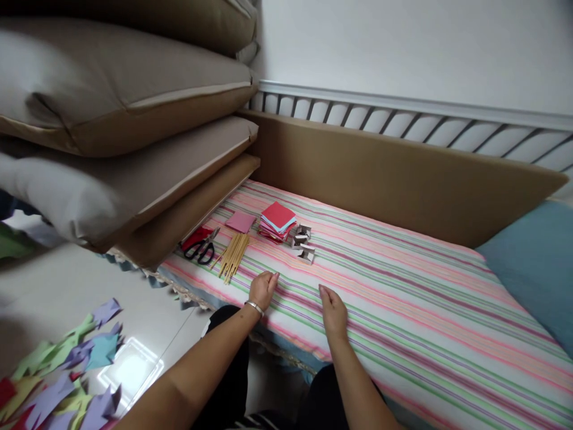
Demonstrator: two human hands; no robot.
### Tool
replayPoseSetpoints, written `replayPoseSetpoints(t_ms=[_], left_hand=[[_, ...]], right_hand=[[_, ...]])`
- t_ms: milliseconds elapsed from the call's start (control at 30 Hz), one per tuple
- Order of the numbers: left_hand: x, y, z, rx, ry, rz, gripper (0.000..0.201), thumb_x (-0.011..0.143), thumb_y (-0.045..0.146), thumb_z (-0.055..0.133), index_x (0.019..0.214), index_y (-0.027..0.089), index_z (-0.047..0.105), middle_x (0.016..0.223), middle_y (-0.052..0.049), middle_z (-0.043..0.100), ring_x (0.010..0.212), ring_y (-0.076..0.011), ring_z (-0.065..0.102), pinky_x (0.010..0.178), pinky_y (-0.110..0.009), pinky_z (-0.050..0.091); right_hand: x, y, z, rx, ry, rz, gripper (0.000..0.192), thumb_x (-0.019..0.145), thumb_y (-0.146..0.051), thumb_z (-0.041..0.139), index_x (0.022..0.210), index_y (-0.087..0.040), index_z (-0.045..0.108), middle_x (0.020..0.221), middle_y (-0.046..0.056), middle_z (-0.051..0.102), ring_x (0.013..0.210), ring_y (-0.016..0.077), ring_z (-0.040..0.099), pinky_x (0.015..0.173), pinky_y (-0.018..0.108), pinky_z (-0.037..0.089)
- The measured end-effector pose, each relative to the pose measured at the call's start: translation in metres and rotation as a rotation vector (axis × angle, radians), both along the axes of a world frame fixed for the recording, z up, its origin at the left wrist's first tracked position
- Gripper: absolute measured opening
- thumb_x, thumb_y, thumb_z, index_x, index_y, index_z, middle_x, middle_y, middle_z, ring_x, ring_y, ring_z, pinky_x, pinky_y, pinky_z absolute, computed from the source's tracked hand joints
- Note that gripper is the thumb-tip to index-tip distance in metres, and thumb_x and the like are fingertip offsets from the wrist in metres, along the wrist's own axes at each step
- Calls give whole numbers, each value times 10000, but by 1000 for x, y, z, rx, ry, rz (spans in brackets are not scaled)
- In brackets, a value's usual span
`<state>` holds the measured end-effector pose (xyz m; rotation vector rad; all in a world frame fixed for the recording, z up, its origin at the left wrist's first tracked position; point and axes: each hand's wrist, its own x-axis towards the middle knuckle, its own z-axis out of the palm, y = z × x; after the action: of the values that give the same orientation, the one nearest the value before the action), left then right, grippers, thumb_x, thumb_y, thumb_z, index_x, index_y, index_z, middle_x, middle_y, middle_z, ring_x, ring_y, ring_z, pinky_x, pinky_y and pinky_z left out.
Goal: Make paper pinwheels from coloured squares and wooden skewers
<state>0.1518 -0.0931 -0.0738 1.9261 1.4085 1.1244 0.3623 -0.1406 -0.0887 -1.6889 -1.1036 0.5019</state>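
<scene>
Head view: left hand (263,289) and right hand (333,310) rest empty on the striped bed (403,310), grips loosely curled. Nearest, just beyond the left hand, lie thin sticks (233,255): light, stiff, likely brittle, best pinched mid-bundle. Scissors (200,249), paper squares (276,221) and small clips (302,243) lie farther. Bedding looks soft; cushions (120,119) stack at the left.

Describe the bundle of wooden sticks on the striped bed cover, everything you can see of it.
The wooden sticks are thin, pale tan and alike in length, lying flat in a loose, slightly fanned bundle on the striped bed cover. They sit between the black-handled scissors and the stack of coloured paper squares, ahead of the left hand, which does not touch them.
</scene>
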Motion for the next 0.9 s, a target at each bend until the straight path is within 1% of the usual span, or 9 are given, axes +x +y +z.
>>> replayPoseSetpoints(t_ms=[133, 333, 467, 533, 600, 700, 800, 900], left_hand=[[0, -1, 2, -45, -6, -3, 469, 906, 433, 302, 545, 195, 485, 551, -5, 467, 536, -130, 428, 577, -268, 322], [-2, 0, 1, -112, -83, -1, 468, 879, 462, 327, 523, 198, 478, 543, -7, 482, 535, -132, 426, 584, -267, 330], [-4, 1, 2, -191, -187, -7, 518, 859, 520, 309, 488, 198, 475, 486, -3, 473, 509, -136, 444, 565, -265, 349], [-6, 1, 6, -248, -244, -18, 572, 853, 558, 270, 463, 196, 481, 446, -4, 466, 480, -134, 458, 542, -263, 360], [-11, -1, 10, -314, -291, -30, 633, 847, 591, 213, 444, 192, 494, 410, -8, 469, 431, -129, 460, 499, -260, 360], [-19, -6, 20, -396, -333, -32, 710, 832, 630, 123, 426, 187, 502, 371, -17, 476, 362, -118, 436, 430, -252, 335], [-23, -14, 30, -427, -347, -27, 745, 821, 648, 74, 429, 182, 503, 375, -25, 489, 352, -111, 437, 408, -241, 323], [-19, -19, 40, -426, -326, -38, 746, 827, 640, 65, 469, 174, 525, 403, -29, 511, 359, -112, 448, 405, -239, 325]], right_hand=[[0, 0, 0, 0, 13, 0, 433, 752, -513, 509, 936, -163, 687, 994, 111, 691, 964, 254, 611, 888, 382, 432], [-2, 0, 2, 0, 48, -18, 459, 742, -548, 518, 925, -163, 687, 976, 113, 695, 942, 258, 615, 865, 384, 439], [-6, -3, 9, 12, 103, -23, 532, 778, -605, 430, 916, -155, 678, 951, 111, 701, 854, 230, 641, 788, 346, 478], [-8, -6, 14, 18, 135, -30, 567, 794, -629, 380, 854, -151, 678, 865, 107, 709, 756, 213, 649, 701, 319, 496], [-9, -10, 20, 17, 161, -40, 589, 795, -651, 359, 711, -157, 667, 699, 91, 694, 635, 199, 632, 611, 300, 489], [-9, -16, 26, 15, 197, -27, 624, 790, -677, 341, 511, -180, 595, 477, 55, 600, 487, 173, 566, 522, 283, 453], [-9, -19, 31, 2, 230, 15, 659, 778, -706, 317, 434, -191, 543, 405, 34, 528, 423, 151, 503, 483, 275, 416], [-9, -23, 36, -52, 217, 25, 678, 766, -728, 289, 425, -198, 536, 389, 26, 502, 422, 152, 495, 494, 284, 407]])
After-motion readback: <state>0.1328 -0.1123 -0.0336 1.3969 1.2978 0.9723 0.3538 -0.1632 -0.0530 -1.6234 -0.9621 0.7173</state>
